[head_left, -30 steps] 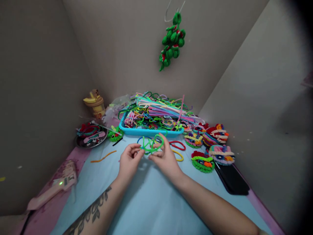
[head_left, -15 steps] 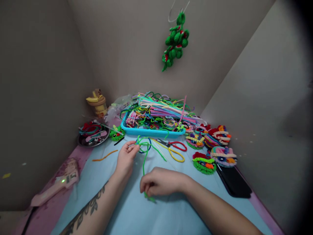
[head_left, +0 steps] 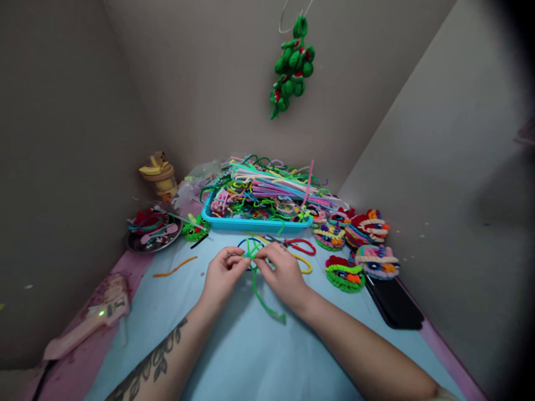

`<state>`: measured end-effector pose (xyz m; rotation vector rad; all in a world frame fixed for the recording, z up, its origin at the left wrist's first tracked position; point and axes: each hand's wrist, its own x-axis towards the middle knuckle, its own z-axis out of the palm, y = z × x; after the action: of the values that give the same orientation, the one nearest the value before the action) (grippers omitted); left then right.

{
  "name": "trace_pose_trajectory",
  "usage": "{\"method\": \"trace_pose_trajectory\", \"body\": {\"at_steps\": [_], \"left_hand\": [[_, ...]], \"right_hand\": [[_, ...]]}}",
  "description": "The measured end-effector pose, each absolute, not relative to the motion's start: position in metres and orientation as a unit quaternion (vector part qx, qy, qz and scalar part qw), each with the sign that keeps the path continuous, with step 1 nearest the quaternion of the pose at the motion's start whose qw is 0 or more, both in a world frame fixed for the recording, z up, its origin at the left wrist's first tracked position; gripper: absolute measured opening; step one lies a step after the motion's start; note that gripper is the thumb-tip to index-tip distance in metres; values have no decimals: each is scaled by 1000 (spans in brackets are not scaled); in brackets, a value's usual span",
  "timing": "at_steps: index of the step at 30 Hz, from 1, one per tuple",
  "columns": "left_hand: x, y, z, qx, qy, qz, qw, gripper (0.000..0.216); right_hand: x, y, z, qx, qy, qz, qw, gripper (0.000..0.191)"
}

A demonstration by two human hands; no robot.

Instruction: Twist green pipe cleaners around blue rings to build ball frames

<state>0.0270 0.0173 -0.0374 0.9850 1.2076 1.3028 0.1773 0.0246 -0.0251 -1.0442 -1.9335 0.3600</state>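
Observation:
My left hand [head_left: 223, 275] and my right hand [head_left: 285, 273] meet over the light blue mat [head_left: 234, 345], fingertips pinched together on a green pipe cleaner [head_left: 261, 294]. Its upper part is looped between my fingers, over a blue ring [head_left: 241, 244]. Its free end trails down toward me and lies on the mat. Red and yellow scissors [head_left: 298, 250] lie just behind my right hand.
A blue tray [head_left: 251, 224] heaped with coloured pipe cleaners stands behind. Finished fuzzy pieces [head_left: 359, 250] lie at the right by a black phone [head_left: 395, 303]. A metal dish [head_left: 152, 231], an orange strand [head_left: 173, 268] and a pink glue gun [head_left: 90, 323] sit left. A green ornament [head_left: 290, 67] hangs above.
My right hand pulled the green strand down toward me, then came back up to meet my left hand. The strand's tail now lies stretched on the mat.

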Motion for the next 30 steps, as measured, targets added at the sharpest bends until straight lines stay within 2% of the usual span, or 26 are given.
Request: {"method": "trace_pose_trajectory", "body": {"at_steps": [20,30], "left_hand": [[29,13,-32,429,481,534,547,31],[27,13,-31,455,489,528,523,28]], "right_hand": [[181,21,-32,-408,-787,27,462,15],[174,21,-29,-438,-754,142,469,13]]}}
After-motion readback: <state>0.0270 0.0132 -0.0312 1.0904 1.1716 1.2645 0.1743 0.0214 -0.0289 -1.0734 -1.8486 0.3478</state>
